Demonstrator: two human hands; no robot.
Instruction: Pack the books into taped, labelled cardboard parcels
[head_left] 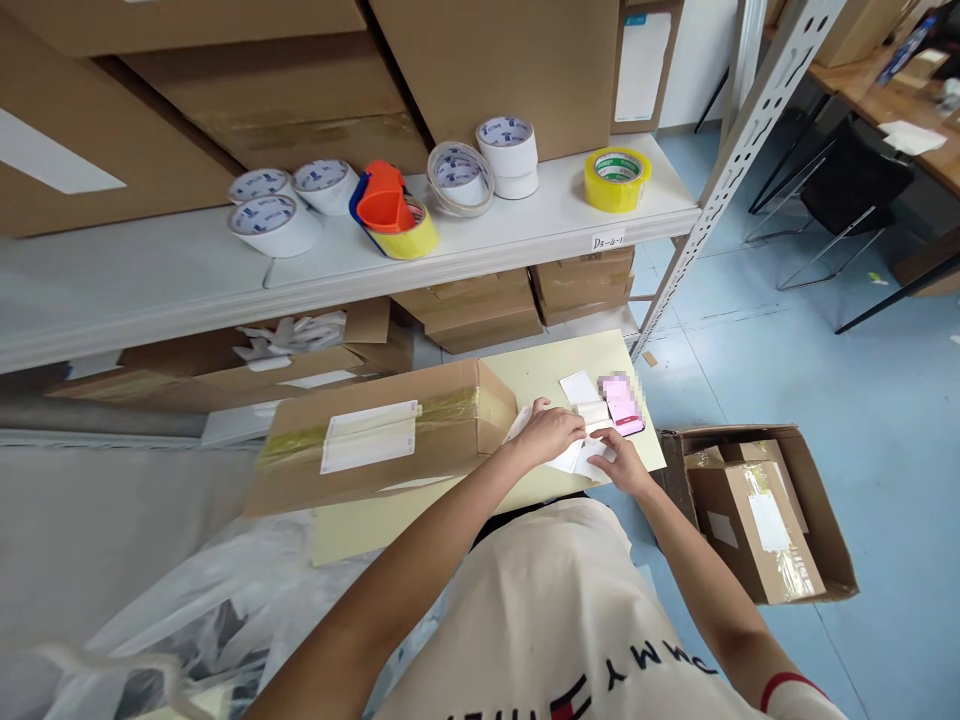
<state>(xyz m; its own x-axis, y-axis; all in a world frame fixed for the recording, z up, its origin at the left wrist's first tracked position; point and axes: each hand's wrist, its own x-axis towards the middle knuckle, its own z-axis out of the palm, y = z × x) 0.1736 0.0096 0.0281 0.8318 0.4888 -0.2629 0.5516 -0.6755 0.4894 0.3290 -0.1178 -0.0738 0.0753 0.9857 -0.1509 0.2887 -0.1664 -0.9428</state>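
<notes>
Both my hands work over several white paper labels (594, 458) near the right end of a pale yellow board (555, 360). My left hand (553, 432) has its fingers curled together at the upper edge of a label; its fingertips are partly hidden. From the right, my right hand (621, 462) pinches the same paper between thumb and fingers. A pink flat item with a dark edge (622, 405), partly blurred, lies just beyond my fingers. On the left of the board, close to my left hand, rests a long taped cardboard box (442, 470) with a white label on its upper face.
Along the shelf (525, 225) ahead stand several white tape rolls (274, 225), an orange tape dispenser (382, 200) and a yellow tape roll (617, 180). A metal post (720, 190) rises at right. An open carton (832, 530) holding boxes sits on the blue floor.
</notes>
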